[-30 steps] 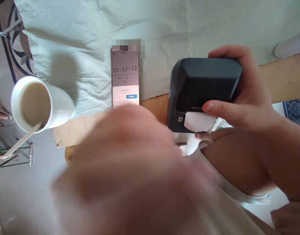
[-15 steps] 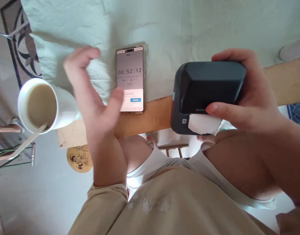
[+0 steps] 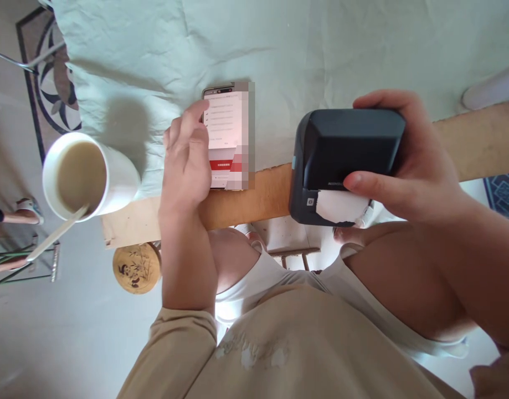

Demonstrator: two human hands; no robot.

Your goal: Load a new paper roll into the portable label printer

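Our left hand (image 3: pixel 186 160) lay flat on the phone (image 3: pixel 225 136) in the middle of the frame, one finger out to tap. Our right hand (image 3: pixel 407 160) gripped the black printer (image 3: pixel 345 160), right of the phone, steadying it above the worktop (image 3: pixel 254 197).

Cup (image 3: pixel 113 177): white, holds a pale beige drink; a light stirrer (image 3: pixel 57 235) leans out over its near rim.
Cloth (image 3: pixel 299 50): pale green, creased, spread over the table; the cup stands at its near edge.
Table edge (image 3: pixel 262 197): bare wood, uncovered strip.
Coaster-like disc (image 3: pixel 137 268): round, tan, dark bamboo drawing, below the table edge.
Floor (image 3: pixel 42 88): dark patterned motif, far left.
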